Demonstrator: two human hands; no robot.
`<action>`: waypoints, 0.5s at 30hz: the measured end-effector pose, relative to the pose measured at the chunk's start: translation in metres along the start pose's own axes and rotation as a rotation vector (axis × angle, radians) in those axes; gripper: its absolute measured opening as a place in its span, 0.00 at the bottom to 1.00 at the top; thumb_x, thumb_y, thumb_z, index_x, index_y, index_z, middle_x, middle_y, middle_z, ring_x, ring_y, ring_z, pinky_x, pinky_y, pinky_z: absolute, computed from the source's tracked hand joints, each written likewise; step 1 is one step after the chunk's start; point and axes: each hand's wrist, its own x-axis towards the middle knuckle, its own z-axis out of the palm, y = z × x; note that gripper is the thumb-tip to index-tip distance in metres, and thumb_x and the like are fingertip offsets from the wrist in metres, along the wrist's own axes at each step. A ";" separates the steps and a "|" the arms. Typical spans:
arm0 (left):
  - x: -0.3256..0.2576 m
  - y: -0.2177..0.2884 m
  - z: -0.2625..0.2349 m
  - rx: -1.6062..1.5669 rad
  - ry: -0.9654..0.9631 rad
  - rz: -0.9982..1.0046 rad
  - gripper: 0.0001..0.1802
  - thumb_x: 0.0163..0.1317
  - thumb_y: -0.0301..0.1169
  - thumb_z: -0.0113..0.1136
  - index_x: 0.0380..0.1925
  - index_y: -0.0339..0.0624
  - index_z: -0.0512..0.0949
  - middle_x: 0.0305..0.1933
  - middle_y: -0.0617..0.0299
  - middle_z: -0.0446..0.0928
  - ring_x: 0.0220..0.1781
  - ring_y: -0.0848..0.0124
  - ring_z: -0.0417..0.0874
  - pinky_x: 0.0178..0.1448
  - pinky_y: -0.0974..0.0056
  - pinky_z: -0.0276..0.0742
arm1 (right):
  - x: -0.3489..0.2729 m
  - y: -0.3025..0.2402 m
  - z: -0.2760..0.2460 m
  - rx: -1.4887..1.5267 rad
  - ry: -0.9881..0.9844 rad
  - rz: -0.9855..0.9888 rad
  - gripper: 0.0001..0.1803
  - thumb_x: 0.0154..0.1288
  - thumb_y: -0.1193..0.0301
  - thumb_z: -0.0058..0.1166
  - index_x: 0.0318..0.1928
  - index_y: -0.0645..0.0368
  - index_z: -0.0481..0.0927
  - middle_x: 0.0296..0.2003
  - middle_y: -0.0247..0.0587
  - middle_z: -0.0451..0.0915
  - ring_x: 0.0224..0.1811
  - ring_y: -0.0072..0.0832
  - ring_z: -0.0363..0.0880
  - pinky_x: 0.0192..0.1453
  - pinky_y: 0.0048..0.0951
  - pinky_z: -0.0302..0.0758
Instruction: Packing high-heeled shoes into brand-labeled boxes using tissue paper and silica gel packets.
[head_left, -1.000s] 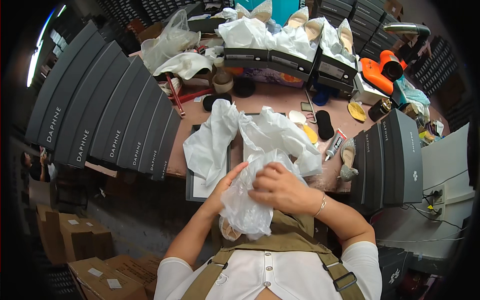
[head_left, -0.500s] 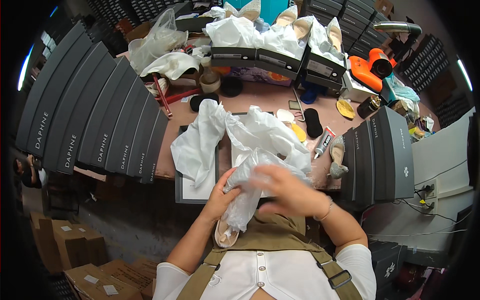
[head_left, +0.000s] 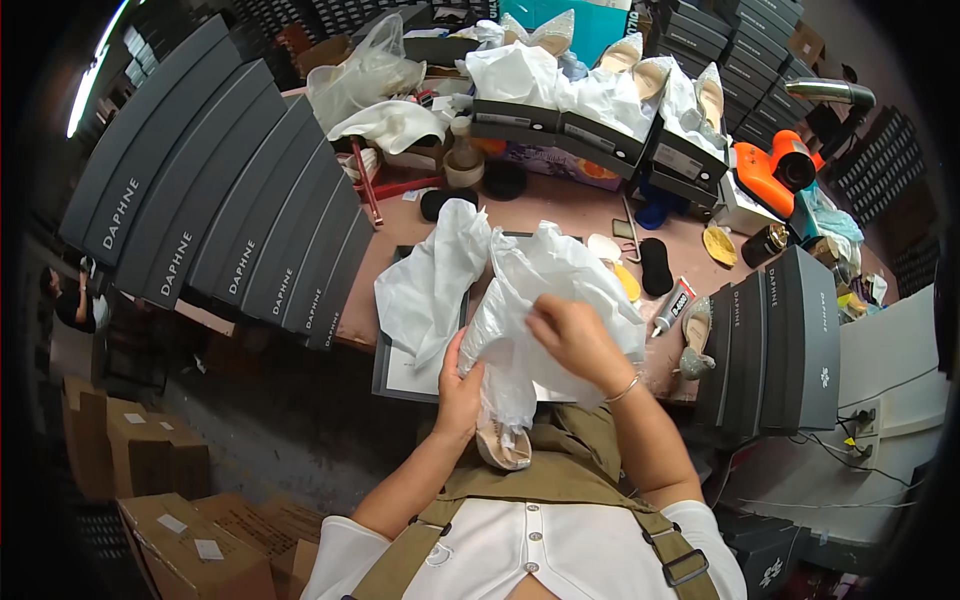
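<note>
My left hand [head_left: 460, 393] is closed round a shoe [head_left: 503, 447] wrapped in a thin, whitish crinkled sheet [head_left: 508, 385]. The shoe's pale open end sticks out of the wrap toward my apron. My right hand [head_left: 578, 343], fingers curled together, is over the white paper beside the wrap; whatever its fingertips pinch is hidden. Beneath lies an open dark grey shoebox [head_left: 384, 385], with white tissue paper [head_left: 432, 285] spread over it. On the table to the right stands a silver glittery heeled shoe [head_left: 697, 340].
Stacks of grey shoeboxes stand at the left [head_left: 215, 200] and right [head_left: 765, 340]. Behind are open boxes [head_left: 600, 140] with glittery shoes and paper. A glue tube [head_left: 674, 306], a black oval pad [head_left: 655, 267] and an orange heat gun [head_left: 770, 172] lie at the right.
My right hand, blurred before, has moved up off the wrapped shoe and its fingers are now curled in. My left hand still holds the shoe. The whole view has shifted rightward.
</note>
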 end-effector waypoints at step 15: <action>-0.004 0.009 -0.014 0.109 -0.271 -0.139 0.42 0.59 0.23 0.55 0.70 0.37 0.45 0.64 0.53 0.63 0.62 0.68 0.68 0.65 0.63 0.64 | -0.096 -0.032 0.011 -0.319 -0.036 -0.122 0.33 0.50 0.67 0.65 0.59 0.54 0.70 0.48 0.46 0.76 0.52 0.40 0.74 0.58 0.42 0.69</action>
